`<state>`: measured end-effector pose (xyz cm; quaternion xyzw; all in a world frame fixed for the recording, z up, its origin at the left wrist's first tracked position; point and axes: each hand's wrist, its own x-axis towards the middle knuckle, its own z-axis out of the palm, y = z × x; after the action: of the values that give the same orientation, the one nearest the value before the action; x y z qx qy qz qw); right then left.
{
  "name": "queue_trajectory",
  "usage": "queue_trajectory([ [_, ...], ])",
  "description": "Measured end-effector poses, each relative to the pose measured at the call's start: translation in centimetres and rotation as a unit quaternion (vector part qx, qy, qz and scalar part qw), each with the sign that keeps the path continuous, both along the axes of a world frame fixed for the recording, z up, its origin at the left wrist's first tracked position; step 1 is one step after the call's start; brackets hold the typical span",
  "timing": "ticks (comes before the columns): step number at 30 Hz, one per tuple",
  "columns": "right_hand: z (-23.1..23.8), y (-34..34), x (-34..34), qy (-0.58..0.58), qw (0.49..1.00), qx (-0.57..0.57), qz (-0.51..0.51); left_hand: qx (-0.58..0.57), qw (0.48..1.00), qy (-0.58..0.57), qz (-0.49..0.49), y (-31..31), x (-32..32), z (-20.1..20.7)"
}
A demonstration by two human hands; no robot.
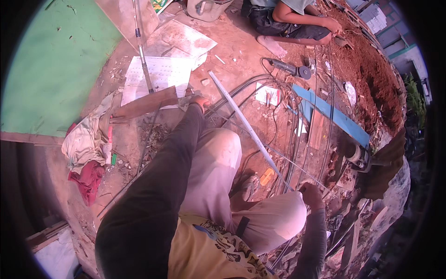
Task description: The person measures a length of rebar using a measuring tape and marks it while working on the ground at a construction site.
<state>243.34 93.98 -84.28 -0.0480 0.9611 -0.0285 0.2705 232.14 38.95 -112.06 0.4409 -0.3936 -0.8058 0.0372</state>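
Observation:
My left hand (200, 101) reaches out beyond my left knee, its fingers closed at the end of a thin metal rod (261, 145). The rod slants down to the right, under a long silver metal bar (244, 119), and passes close to my right hand. Beside my right knee, my right hand (311, 194) is curled near the lower end of the silver bar; what its fingers hold, if anything, is hidden. A brown wooden board (148, 103) lies just left of my left hand.
Ahead lie an angle grinder (289, 68), looped black cables (290, 104) and a blue plank (334, 114). Another person (292, 23) squats at the back. Printed sheets (155, 76), crumpled cloth (88, 137) and a green panel (55, 69) are at left. Another power tool (357, 157) sits at right.

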Motion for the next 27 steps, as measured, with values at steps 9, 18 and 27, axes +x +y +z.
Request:
queue_trajectory([
  [9,-9.6,0.3,5.9,-0.044,0.987,-0.099,-0.118,-0.387,0.877,-0.223,-0.175,-4.6,0.4,-10.3],
  [18,-7.8,0.9,9.2,0.029,0.998,-0.023,-0.047,0.12,0.987,0.031,-0.107,7.0,-4.8,0.6],
  [27,-9.2,9.0,6.1,0.082,0.98,0.026,-0.178,0.036,0.994,0.017,0.098,6.1,-4.9,-3.0],
])
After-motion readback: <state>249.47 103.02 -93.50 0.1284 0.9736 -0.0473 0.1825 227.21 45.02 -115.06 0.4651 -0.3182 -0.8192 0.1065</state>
